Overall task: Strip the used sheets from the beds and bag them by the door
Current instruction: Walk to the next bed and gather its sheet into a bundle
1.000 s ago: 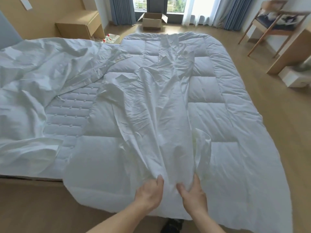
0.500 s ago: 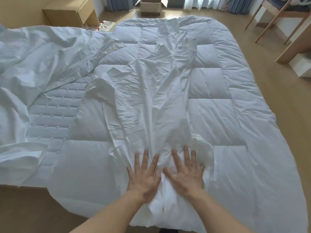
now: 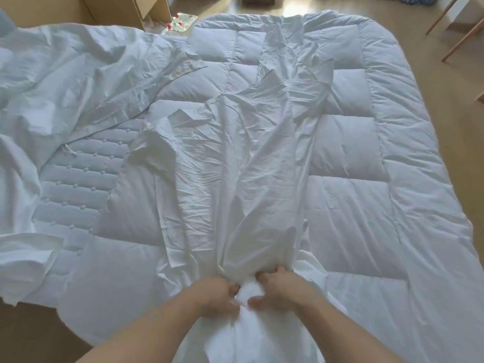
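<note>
Sheet (image 3: 235,166) gathered along the middle of the duvet (image 3: 366,205); both hands grip its near end.

The sheet lies as a long crumpled strip on the duvet's centre line. Half a second ago both hands lay flat on it with fingers spread. The left hand (image 3: 217,294) and right hand (image 3: 277,289) now sit at the duvet's near edge, fingers curled into the bunched cloth. Judgement: the sheet is being drawn off; bagging is not yet begun.

2 hands (image 3: 218,297) (image 3: 279,290) gripping bunched sheet (image 3: 235,179)
</note>
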A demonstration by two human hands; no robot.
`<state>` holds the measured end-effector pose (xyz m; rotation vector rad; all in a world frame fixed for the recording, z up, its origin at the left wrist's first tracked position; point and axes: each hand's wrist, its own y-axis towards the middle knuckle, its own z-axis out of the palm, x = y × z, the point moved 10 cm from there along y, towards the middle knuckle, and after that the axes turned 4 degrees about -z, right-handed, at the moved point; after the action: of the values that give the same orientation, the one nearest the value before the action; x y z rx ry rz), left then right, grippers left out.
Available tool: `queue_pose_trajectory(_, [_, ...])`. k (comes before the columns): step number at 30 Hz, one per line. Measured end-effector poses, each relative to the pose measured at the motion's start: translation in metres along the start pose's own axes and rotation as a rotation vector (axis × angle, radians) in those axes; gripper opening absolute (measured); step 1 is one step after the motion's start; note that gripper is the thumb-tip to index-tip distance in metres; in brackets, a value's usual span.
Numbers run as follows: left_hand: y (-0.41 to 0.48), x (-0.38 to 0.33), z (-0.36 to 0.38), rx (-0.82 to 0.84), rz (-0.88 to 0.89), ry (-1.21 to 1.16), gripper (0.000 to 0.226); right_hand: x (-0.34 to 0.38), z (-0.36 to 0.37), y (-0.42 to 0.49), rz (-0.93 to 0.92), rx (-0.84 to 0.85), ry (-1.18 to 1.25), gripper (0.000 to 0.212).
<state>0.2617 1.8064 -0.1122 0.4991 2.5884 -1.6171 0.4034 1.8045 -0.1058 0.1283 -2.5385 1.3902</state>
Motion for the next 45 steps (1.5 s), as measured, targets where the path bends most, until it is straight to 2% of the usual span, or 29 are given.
queue_pose_trajectory(2, [0.0, -0.002, -0.027, -0.04, 0.003, -0.046, 0.037, 0.009, -0.043, 0.005, -0.016, -0.044, -0.106, 0.06])
queue_pose_trajectory(3, [-0.001, 0.0, -0.048, -0.132, -0.006, -0.063, 0.036, 0.013, -0.069, 0.008, -0.015, -0.126, -0.094, 0.054])
queue_pose_trajectory(6, [-0.005, 0.023, -0.123, -0.545, -0.093, -0.119, 0.034, 0.008, -0.156, 0.014, 0.022, -0.58, 0.002, 0.043])
queue_pose_trajectory(8, [-0.008, 0.052, -0.172, -0.83, -0.162, -0.268, 0.023, -0.005, -0.197, 0.018, 0.058, -0.817, 0.101, 0.043])
queue_pose_trajectory(9, [-0.008, 0.069, -0.193, -0.947, -0.198, -0.336, 0.023, -0.013, -0.208, 0.027, 0.087, -0.849, 0.133, 0.051])
queue_pose_trajectory(10, [-0.001, 0.089, -0.208, -1.007, -0.254, -0.381, 0.037, -0.023, -0.215, 0.041, 0.128, -0.826, 0.155, 0.064])
queue_pose_trajectory(12, [0.023, 0.134, -0.226, -0.972, -0.427, -0.468, 0.075, -0.043, -0.227, 0.069, 0.213, -0.756, 0.242, 0.091])
queue_pose_trajectory(14, [0.049, 0.173, -0.239, -0.901, -0.602, -0.571, 0.101, -0.062, -0.242, 0.093, 0.288, -0.734, 0.359, 0.109])
queue_pose_trajectory(18, [0.085, 0.229, -0.259, -0.941, -0.765, -0.934, 0.124, -0.088, -0.258, 0.127, 0.395, -0.799, 0.641, 0.135])
queue_pose_trajectory(20, [0.102, 0.241, -0.264, -0.941, -0.803, -1.026, 0.13, -0.09, -0.256, 0.144, 0.419, -0.787, 0.662, 0.142])
queue_pose_trajectory(22, [0.114, 0.244, -0.266, -0.968, -0.819, -1.043, 0.124, -0.088, -0.255, 0.158, 0.43, -0.763, 0.599, 0.144])
queue_pose_trajectory(25, [0.13, 0.228, -0.266, -1.04, -0.721, -1.043, 0.096, -0.081, -0.256, 0.172, 0.403, -0.755, 0.486, 0.135])
queue_pose_trajectory(28, [0.14, 0.201, -0.265, -1.054, -0.599, -0.966, 0.065, -0.072, -0.256, 0.177, 0.376, -0.771, 0.412, 0.117])
queue_pose_trajectory(30, [0.14, 0.185, -0.268, -1.048, -0.544, -0.983, 0.043, -0.066, -0.256, 0.176, 0.359, -0.779, 0.408, 0.097])
queue_pose_trajectory(33, [0.134, 0.158, -0.275, -0.96, -0.426, -1.124, 0.017, -0.048, -0.258, 0.168, 0.256, -0.806, 0.49, 0.067])
queue_pose_trajectory(35, [0.127, 0.138, -0.278, -0.888, -0.326, -1.345, 0.004, -0.031, -0.259, 0.158, 0.138, -0.819, 0.612, 0.06])
queue_pose_trajectory(38, [0.099, 0.097, -0.289, -0.761, -0.132, -1.647, 0.015, -0.007, -0.264, 0.13, -0.019, -0.85, 0.867, 0.059])
queue_pose_trajectory(41, [0.064, 0.056, -0.298, -0.61, 0.005, -1.686, 0.047, 0.008, -0.273, 0.087, -0.124, -0.921, 1.114, 0.061])
queue_pose_trajectory(42, [0.051, 0.048, -0.298, -0.601, 0.021, -1.669, 0.051, 0.012, -0.276, 0.071, -0.162, -0.939, 1.185, 0.06])
queue_pose_trajectory(45, [0.013, 0.037, -0.292, -0.606, 0.047, -1.687, 0.041, 0.019, -0.28, 0.022, -0.284, -0.931, 1.371, 0.048])
